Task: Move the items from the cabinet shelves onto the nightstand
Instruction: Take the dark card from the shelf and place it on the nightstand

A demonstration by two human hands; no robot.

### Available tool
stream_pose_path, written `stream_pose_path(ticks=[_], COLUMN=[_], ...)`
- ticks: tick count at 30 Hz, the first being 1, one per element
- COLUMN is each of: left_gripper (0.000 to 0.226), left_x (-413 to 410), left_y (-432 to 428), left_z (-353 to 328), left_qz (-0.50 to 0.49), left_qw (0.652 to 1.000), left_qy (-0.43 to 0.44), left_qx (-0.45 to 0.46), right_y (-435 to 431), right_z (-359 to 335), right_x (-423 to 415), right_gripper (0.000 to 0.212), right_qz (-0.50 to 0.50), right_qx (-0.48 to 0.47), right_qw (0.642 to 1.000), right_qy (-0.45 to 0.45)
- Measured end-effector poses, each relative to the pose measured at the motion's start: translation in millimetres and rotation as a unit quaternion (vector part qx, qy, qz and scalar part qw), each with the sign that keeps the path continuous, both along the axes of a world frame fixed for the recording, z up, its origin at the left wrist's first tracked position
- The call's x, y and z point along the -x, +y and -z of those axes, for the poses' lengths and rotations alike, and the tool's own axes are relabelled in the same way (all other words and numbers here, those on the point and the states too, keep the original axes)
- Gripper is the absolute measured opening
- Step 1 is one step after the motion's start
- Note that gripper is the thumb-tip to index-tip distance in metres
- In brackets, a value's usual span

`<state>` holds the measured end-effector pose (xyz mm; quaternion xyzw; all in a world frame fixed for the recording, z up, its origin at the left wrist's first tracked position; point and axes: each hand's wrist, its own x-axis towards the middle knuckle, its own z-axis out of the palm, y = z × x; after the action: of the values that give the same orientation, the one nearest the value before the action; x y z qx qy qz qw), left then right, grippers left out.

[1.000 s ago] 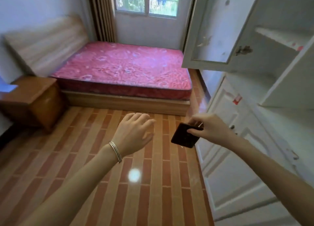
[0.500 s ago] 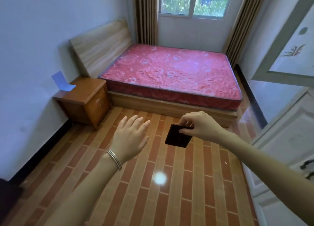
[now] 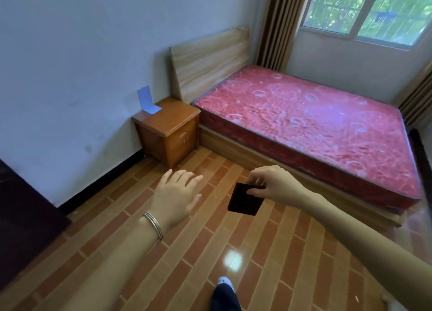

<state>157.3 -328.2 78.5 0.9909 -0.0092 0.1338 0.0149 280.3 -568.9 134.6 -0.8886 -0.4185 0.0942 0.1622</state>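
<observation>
Floor (image 3: pixel 280 252) of long brick-coloured tiles across the whole lower half, with one bright spot of reflected light. Bed (image 3: pixel 304 123) with red patterned mattress at right, pale wooden headboard (image 3: pixel 210 60) against the left wall, window (image 3: pixel 374 11) and brown curtain (image 3: pixel 278 25) behind. Dark furniture (image 3: pixel 23 217) at the left edge, only partly visible. Nightstand (image 3: pixel 170 133) of orange-brown wood in the corner between wall and bed, just beside the headboard, well apart from both hands. Left hand (image 3: pixel 175 198) held out over the floor, palm down, fingers straight and a little spread, holding nothing. Right hand (image 3: pixel 275 184) held out at similar height, near the left one but not touching it. Pinches between thumb and curled fingers the upper edge of a dark square item (image 3: pixel 245 202), flat and thin, hanging tilted in the air above the floor, not yet on the nightstand. Folded blue card (image 3: pixel 147 100) at the back of the nightstand top, one half lying flat, other half upright close to the wall. White shoe toe (image 3: pixel 225 282) at the bottom edge. Thin metal bracelet (image 3: pixel 154 225) on the left wrist
</observation>
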Motion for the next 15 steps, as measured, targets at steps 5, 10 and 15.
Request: stream_pose_path(ticks=[5,10,15], left_gripper=[0.050,0.050,0.048], left_x=[-68,-127,-166], left_y=[16,19,13], left_z=[-16,-27,-19], left_qz=[-0.046,-0.094,-0.083], left_qw=[0.999,0.995,0.997], left_qy=[-0.005,-0.020,-0.005], left_qx=[-0.004,-0.002,0.000], right_y=[30,49,52], right_z=[-13,-22,-7], right_x=[-97,-176,-218], right_gripper=[0.010,0.009,0.008], right_qz=[-0.037,-0.054,-0.071], right_qx=[-0.019,-0.037,-0.023], right_qw=[0.999,0.998,0.996], right_qy=[0.005,0.018,0.038])
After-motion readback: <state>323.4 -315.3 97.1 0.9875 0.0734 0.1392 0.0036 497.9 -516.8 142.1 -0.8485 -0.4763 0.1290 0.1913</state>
